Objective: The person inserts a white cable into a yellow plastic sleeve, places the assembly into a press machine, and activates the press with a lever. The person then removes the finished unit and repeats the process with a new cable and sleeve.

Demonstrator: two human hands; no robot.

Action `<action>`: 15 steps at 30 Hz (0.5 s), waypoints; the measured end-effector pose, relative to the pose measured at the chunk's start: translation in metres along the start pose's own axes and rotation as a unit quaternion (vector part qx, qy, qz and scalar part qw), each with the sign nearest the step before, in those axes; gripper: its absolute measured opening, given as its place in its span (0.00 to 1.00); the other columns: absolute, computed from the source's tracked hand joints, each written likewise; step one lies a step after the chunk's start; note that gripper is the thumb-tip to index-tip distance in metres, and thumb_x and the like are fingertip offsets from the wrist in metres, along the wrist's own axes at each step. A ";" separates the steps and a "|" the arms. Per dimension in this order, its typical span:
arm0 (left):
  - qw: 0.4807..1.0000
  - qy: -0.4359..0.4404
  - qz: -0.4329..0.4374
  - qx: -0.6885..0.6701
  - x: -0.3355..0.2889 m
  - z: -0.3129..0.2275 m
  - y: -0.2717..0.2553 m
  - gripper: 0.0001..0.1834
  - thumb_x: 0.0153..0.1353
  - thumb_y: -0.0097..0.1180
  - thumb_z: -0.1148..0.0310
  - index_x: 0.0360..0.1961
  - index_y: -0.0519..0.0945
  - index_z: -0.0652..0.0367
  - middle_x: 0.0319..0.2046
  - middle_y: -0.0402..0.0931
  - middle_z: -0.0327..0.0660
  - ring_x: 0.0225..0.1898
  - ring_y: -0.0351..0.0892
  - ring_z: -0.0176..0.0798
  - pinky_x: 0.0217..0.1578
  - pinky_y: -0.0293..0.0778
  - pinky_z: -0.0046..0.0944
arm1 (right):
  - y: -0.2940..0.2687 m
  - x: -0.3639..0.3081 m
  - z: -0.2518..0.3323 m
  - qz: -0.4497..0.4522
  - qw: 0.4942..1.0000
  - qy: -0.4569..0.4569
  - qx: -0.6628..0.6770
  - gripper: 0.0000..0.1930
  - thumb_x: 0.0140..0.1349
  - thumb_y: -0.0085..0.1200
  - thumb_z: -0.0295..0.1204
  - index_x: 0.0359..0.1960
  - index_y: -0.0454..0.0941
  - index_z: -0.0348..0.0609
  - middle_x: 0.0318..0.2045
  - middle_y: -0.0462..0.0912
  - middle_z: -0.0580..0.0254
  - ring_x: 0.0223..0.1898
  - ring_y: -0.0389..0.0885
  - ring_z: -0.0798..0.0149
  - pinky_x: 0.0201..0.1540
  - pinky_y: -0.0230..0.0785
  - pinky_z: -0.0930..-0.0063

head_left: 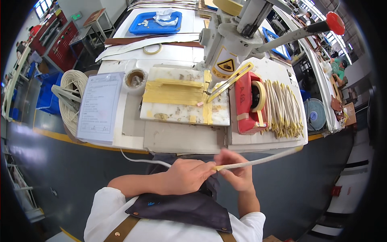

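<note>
A white cord [264, 159] runs across in front of me, below the bench's front edge. Yellow tape covers its right tip and a spot between my hands. My left hand [188, 174] is closed, pinching the cord at that taped spot, and the cord trails off leftward behind it. My right hand [238, 172] is around the cord just right of there, thumb below and fingers above, the fingertips smeared by motion. On the bench, a red tape dispenser [245, 101] holds a yellow roll. Beside it lies a bundle of white cord pieces [283, 109] with yellow ends.
A lever press [227, 44] with a red knob stands over a white board [181, 117] bearing yellow tape strips. To the left are a printed sheet [99, 107], a tape roll [135, 78] and a large cord coil [73, 86]. A blue tray [155, 29] sits farther back.
</note>
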State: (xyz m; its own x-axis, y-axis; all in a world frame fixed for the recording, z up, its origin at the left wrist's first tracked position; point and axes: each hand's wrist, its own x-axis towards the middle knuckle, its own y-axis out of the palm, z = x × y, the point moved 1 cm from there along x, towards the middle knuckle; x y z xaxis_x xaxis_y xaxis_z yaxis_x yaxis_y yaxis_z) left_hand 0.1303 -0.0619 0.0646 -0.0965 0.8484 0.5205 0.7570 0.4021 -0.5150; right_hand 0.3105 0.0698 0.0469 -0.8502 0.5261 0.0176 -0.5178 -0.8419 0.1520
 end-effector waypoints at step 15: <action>0.967 0.137 -0.023 0.215 -0.005 0.013 -0.012 0.19 0.58 0.66 0.75 0.51 0.83 0.69 0.31 0.84 0.39 0.20 0.74 0.31 0.21 0.72 0.32 | 0.026 -0.002 0.007 -0.105 0.984 0.128 0.063 0.10 0.57 0.66 0.15 0.42 0.85 0.28 0.32 0.88 0.56 0.32 0.86 0.64 0.36 0.80 0.73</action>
State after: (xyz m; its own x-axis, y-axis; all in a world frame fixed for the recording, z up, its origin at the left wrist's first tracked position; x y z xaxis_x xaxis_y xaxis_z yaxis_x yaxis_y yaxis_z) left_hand 0.1132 -0.0668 0.0590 0.0959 0.7261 0.6809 0.4111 0.5941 -0.6914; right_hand 0.2995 0.0483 0.0581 -0.7306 0.6250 -0.2751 -0.6820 -0.6880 0.2480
